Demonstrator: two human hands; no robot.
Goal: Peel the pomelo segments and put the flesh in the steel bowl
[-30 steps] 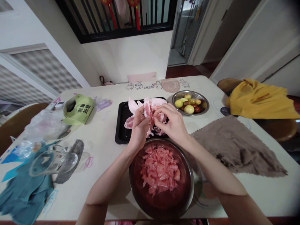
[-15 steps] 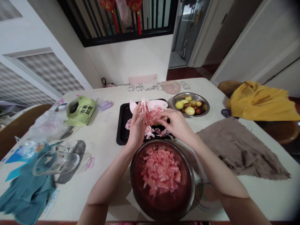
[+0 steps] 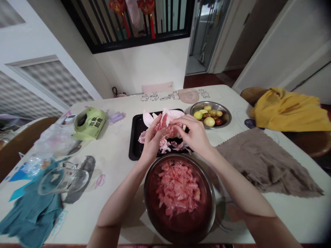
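Observation:
Over the black tray, my left hand is wrapped round a chunk of red pomelo. My right hand pinches the same chunk from the right, its fingertips at the pink flesh. Thick pale pomelo peel and torn membrane scraps lie in the tray, partly hidden by the hands. Right below the hands, close to me, stands a steel bowl with a heap of peeled pink pomelo flesh in it.
A steel dish of green and brown fruit stands right of the tray. A brown cloth lies at the right, near a yellow cloth on a chair. At left are a green bag, a glass pitcher and a teal cloth.
My right hand has shifted slightly up, its fingers now further over the pomelo chunk. The chunk has turned a little between the hands. The bowl and its heap look the same.

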